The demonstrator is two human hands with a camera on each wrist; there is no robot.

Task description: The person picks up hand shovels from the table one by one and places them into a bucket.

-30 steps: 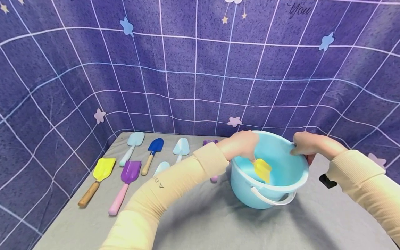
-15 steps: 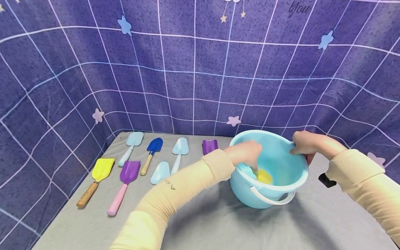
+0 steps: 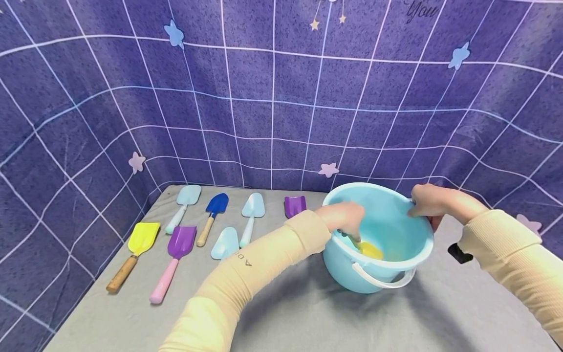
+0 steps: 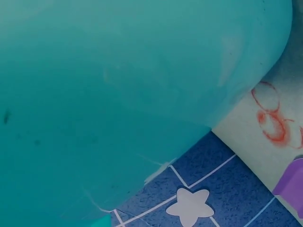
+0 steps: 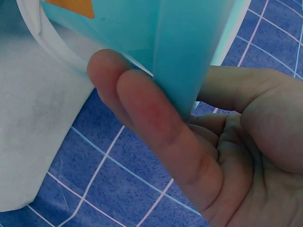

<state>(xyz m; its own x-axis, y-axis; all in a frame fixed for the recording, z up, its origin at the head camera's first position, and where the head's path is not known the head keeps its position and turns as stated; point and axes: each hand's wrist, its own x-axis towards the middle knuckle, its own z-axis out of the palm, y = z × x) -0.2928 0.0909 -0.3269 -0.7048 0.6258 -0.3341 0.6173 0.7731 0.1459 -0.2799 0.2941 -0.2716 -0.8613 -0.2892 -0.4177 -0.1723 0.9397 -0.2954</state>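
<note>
A light blue bucket (image 3: pixel 352 274) with a white handle (image 3: pixel 382 281) stands on the grey cloth at the right. My right hand (image 3: pixel 426 203) grips its far right rim. In the right wrist view, two fingers (image 5: pixel 156 113) press the outer wall while the thumb (image 5: pixel 236 85) lies on the other side. My left hand (image 3: pixel 345 217) reaches over the left rim into the bucket, its fingertips pinching a yellow shovel (image 3: pixel 371 250). The blade lies low inside; the rest of the shovel is hidden by the hand and wall. Blue plastic fills most of the left wrist view.
Left of the bucket lie a yellow shovel with wooden handle (image 3: pixel 144 235), a purple one with pink handle (image 3: pixel 181 240), a dark blue trowel (image 3: pixel 217 203) and several pale blue trowels (image 3: pixel 253 205). A purple blade (image 3: pixel 295 206) shows behind the left sleeve. Purple curtain (image 3: pixel 281 122) hangs behind.
My left hand has lowered the yellow shovel deeper into the bucket, then shifted slightly left. The right hand has kept its grip on the rim.
</note>
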